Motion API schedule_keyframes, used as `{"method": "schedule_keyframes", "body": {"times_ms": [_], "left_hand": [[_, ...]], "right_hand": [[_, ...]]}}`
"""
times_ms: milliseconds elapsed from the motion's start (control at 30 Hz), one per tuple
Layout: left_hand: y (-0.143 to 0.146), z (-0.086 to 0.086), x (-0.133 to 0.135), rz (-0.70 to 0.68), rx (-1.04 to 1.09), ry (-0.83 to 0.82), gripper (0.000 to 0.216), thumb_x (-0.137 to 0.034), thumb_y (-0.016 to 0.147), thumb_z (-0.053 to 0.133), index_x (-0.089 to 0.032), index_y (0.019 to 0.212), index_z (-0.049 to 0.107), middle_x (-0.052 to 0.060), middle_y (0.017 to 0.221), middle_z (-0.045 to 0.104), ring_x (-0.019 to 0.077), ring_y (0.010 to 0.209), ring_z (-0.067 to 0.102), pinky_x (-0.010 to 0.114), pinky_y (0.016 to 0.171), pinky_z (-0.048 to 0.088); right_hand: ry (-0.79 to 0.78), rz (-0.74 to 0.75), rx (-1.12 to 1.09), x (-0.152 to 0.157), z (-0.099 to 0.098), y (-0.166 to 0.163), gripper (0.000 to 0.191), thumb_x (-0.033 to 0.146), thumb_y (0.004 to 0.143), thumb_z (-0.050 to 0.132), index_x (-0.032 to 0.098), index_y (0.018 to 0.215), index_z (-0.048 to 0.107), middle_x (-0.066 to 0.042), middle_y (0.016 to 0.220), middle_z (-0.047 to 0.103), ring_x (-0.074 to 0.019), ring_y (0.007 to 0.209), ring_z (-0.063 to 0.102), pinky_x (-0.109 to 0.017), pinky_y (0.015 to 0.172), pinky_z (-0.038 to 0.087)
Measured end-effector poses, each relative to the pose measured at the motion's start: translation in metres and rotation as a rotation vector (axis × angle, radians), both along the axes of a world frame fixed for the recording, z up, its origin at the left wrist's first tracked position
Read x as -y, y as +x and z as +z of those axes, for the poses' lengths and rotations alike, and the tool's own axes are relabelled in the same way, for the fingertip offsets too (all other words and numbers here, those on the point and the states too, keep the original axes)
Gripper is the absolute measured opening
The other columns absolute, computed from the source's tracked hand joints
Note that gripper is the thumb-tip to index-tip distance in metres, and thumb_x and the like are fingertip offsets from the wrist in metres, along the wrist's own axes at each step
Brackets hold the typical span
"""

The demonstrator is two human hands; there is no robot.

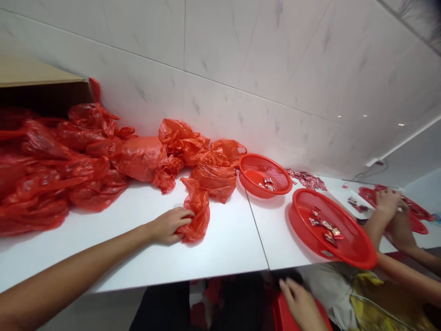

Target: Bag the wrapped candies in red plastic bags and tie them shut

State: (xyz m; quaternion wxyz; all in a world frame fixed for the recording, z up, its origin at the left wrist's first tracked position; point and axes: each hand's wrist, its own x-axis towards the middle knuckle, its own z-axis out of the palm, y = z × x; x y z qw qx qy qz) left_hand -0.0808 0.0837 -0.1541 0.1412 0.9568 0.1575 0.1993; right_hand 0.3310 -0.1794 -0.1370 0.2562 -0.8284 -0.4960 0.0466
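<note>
My left hand (170,225) reaches across the white table, its fingers curled over a crumpled red plastic bag (199,216). Just behind that bag, a filled red plastic bag (215,179) rests on the tabletop. Below the table's front edge, my right hand (298,301) hangs slightly blurred, fingers stretched out with nothing visible in them. Under it is a red plastic container (284,315), partly hidden. A large red basket (330,223) with several small wrapped candies (327,226) overhangs the edge above and right of this hand.
Several red bags (82,156) pile up at left before a cardboard box (37,71). Another red basket (265,174) stands near the tiled wall. Small red packets (308,179) lie behind it. At right, another person's hands (389,202) work over red trays; a yellow-and-white sack (368,299) sits below.
</note>
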Motion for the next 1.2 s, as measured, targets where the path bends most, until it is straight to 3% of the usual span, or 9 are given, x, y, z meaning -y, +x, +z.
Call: {"method": "schedule_keyframes", "body": {"times_ms": [133,233,333,467,600,700,800,900,1200], "left_hand": [[0.052,-0.006,0.034,-0.078,0.048,-0.034,0.034,-0.014,0.072,0.061,-0.021,0.104,0.069,0.013,0.123,0.069,0.0286,0.11,0.066,0.042,0.101,0.053],[0.088,-0.008,0.055,-0.178,0.084,-0.009,0.036,-0.013,0.069,0.061,-0.021,0.103,0.068,0.014,0.128,0.07,0.0298,0.122,0.064,0.044,0.112,0.049],[0.095,-0.005,0.06,-0.198,0.099,0.016,0.034,-0.013,0.069,0.063,-0.022,0.101,0.07,0.013,0.131,0.071,0.03,0.126,0.064,0.047,0.118,0.045],[0.056,0.005,0.039,0.025,0.161,-0.055,0.043,-0.019,0.081,0.065,-0.022,0.123,0.069,0.015,0.148,0.062,0.0343,0.142,0.053,0.052,0.118,0.044],[0.019,0.025,0.019,0.362,0.296,-0.259,0.053,-0.033,0.084,0.068,-0.019,0.135,0.062,0.019,0.155,0.054,0.0358,0.144,0.052,0.053,0.113,0.049],[0.031,0.048,0.035,0.613,0.549,-0.118,0.047,-0.025,0.086,0.066,-0.019,0.133,0.062,0.015,0.14,0.066,0.0311,0.132,0.063,0.054,0.113,0.05],[0.073,0.062,0.064,0.348,0.677,0.081,0.034,-0.013,0.091,0.058,-0.021,0.123,0.066,0.012,0.126,0.073,0.0258,0.122,0.069,0.046,0.11,0.054],[0.116,0.058,0.072,0.103,0.351,0.133,0.04,-0.011,0.098,0.044,-0.019,0.131,0.065,0.014,0.127,0.074,0.0258,0.121,0.07,0.043,0.104,0.056],[0.129,0.065,0.037,0.38,-0.453,0.247,0.064,-0.071,0.071,0.079,-0.012,0.097,0.08,0.024,0.098,0.073,0.0407,0.096,0.067,0.052,0.09,0.045]], "right_hand": [[0.146,0.286,-0.368,-0.088,-0.013,-0.032,0.043,0.057,0.103,0.046,0.02,0.097,0.068,-0.005,0.091,0.071,-0.0191,0.075,0.066,-0.031,0.068,0.056],[0.274,0.379,-0.548,-0.151,-0.003,-0.068,0.06,0.057,0.084,0.071,0.021,0.13,0.062,-0.011,0.123,0.07,-0.0254,0.104,0.068,-0.033,0.081,0.056],[0.191,0.463,-0.629,-0.183,0.003,-0.079,0.045,0.043,0.066,0.081,0.022,0.105,0.073,-0.006,0.105,0.075,-0.0255,0.098,0.067,-0.035,0.087,0.053],[0.179,0.398,-0.774,-0.18,-0.004,-0.054,0.027,0.047,0.079,0.065,0.021,0.077,0.072,-0.001,0.068,0.066,-0.0189,0.066,0.059,-0.03,0.063,0.049],[0.231,0.22,-0.917,-0.16,-0.015,-0.034,0.049,0.066,0.082,0.058,0.019,0.091,0.072,-0.004,0.074,0.068,-0.018,0.058,0.058,-0.029,0.051,0.046],[0.254,0.136,-0.985,-0.149,-0.021,-0.043,0.057,0.072,0.078,0.063,0.019,0.096,0.071,-0.008,0.085,0.072,-0.0202,0.065,0.063,-0.031,0.053,0.051],[0.273,0.135,-1.024,-0.143,-0.021,-0.063,0.061,0.074,0.079,0.064,0.02,0.106,0.072,-0.011,0.1,0.075,-0.0231,0.077,0.068,-0.033,0.059,0.057],[0.271,0.228,-1.042,-0.136,-0.015,-0.08,0.061,0.075,0.085,0.062,0.022,0.112,0.073,-0.011,0.11,0.076,-0.0254,0.088,0.07,-0.035,0.068,0.06],[0.251,0.286,-0.92,-0.119,-0.01,-0.053,0.064,0.073,0.093,0.054,0.019,0.121,0.073,-0.015,0.123,0.074,-0.0333,0.113,0.071,-0.048,0.094,0.06]]}}
